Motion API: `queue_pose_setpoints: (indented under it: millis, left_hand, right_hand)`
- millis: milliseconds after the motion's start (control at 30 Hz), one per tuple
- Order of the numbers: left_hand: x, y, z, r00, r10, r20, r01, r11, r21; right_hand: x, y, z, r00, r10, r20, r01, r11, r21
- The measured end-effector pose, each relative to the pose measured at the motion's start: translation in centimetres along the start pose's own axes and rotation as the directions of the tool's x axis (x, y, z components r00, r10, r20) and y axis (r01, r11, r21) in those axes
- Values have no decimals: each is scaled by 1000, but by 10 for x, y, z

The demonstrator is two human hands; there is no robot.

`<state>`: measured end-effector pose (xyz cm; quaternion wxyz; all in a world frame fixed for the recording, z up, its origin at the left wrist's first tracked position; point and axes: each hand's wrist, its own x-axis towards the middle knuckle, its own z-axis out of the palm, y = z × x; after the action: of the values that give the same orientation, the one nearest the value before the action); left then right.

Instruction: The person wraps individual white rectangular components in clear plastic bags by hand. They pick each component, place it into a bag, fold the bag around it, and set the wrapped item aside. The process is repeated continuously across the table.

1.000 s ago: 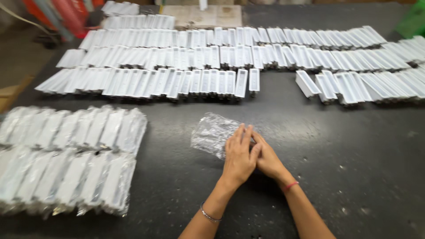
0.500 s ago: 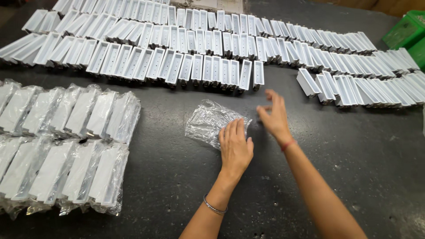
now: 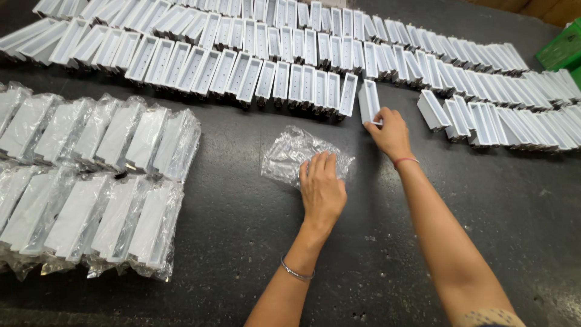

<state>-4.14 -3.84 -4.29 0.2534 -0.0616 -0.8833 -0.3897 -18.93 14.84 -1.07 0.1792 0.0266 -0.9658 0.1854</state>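
Fingers of my left hand (image 3: 322,184) lie flat and spread on a crumpled clear plastic bag (image 3: 296,156), pressing its near edge against the dark worktop (image 3: 423,254); the hand grips nothing, it only rests palm down on the film. A thin metal bangle (image 3: 296,271) sits on that wrist. My right hand (image 3: 390,134) is stretched further out, its fingers pinched on the near end of one white rectangular tray (image 3: 369,100), which lies open side up just right of the end of the nearest tray row. A red band (image 3: 404,161) circles that wrist. The bag lies between my two hands and the tray row, close to the held tray but apart from it.

Across the far part of the worktop run long rows of bare white trays (image 3: 242,66), leaning against each other like tiles, and a further group of trays (image 3: 502,115) lies to the right, well apart from the bag. On my left, two rows of bagged trays (image 3: 103,181) lie side by side, each wrapped in clear film. A green crate (image 3: 560,48) shows at the far right corner.
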Motion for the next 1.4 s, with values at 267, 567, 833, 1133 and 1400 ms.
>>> queue_pose_setpoints:
  millis: [267, 567, 833, 1133, 1400]
  left_hand:
    - [4, -14, 11, 1000, -2, -8, 1, 994, -110]
    - [7, -1, 3, 998, -62, 17, 64, 969, -239]
    - [-14, 43, 6, 993, 102, 64, -94, 989, -114]
    - [-24, 77, -13, 988, 111, 110, -76, 956, -284]
    - [-29, 72, -11, 988, 124, 96, -73, 905, -419]
  right_hand:
    - [-104, 45, -29, 916, 327, 234, -394, 615, 683]
    - [-151, 49, -80, 860, 196, 472, -507, 217, 834]
    - [-161, 15, -58, 772, 126, 623, -635, 189, 749]
    - [-174, 6, -24, 795, -51, 605, -600, 82, 796]
    - [-177, 4, -20, 894, 54, 445, -414, 485, 771]
